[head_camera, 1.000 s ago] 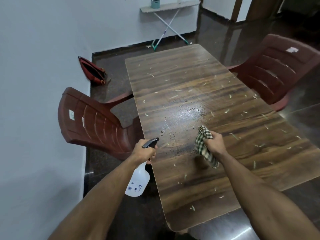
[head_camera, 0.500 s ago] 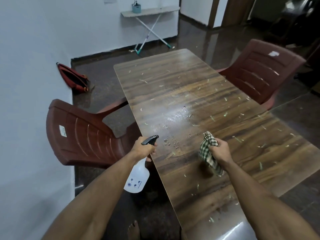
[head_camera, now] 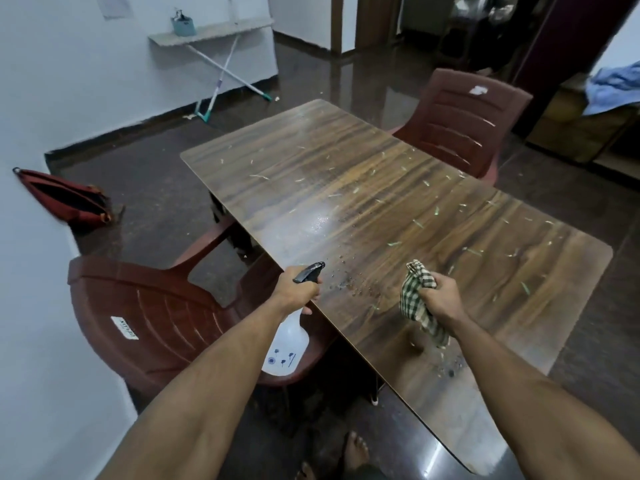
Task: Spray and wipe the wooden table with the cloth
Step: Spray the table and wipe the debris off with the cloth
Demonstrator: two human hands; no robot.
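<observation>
The long wooden table [head_camera: 363,188] runs away from me, littered with pale scraps and dark crumbs, with a wet shiny patch near its middle. My left hand [head_camera: 298,291] grips a white spray bottle [head_camera: 287,344] by its black trigger head, held at the table's left edge with the nozzle toward the tabletop. My right hand [head_camera: 441,296] holds a bunched green-and-white checked cloth [head_camera: 417,299] just above the near part of the table; its tail hangs below my fist.
A maroon plastic chair [head_camera: 149,317] stands at the table's left side, close under the bottle. A second maroon chair [head_camera: 464,119] is at the far right. A red bag [head_camera: 62,197] leans on the left wall. A folding stand [head_camera: 214,36] is at the back. My bare feet [head_camera: 349,455] are below.
The view has swung right and pulled back, so the table now lies more diagonally. Both hands keep their grips and stay at about the same spots over the table's near part.
</observation>
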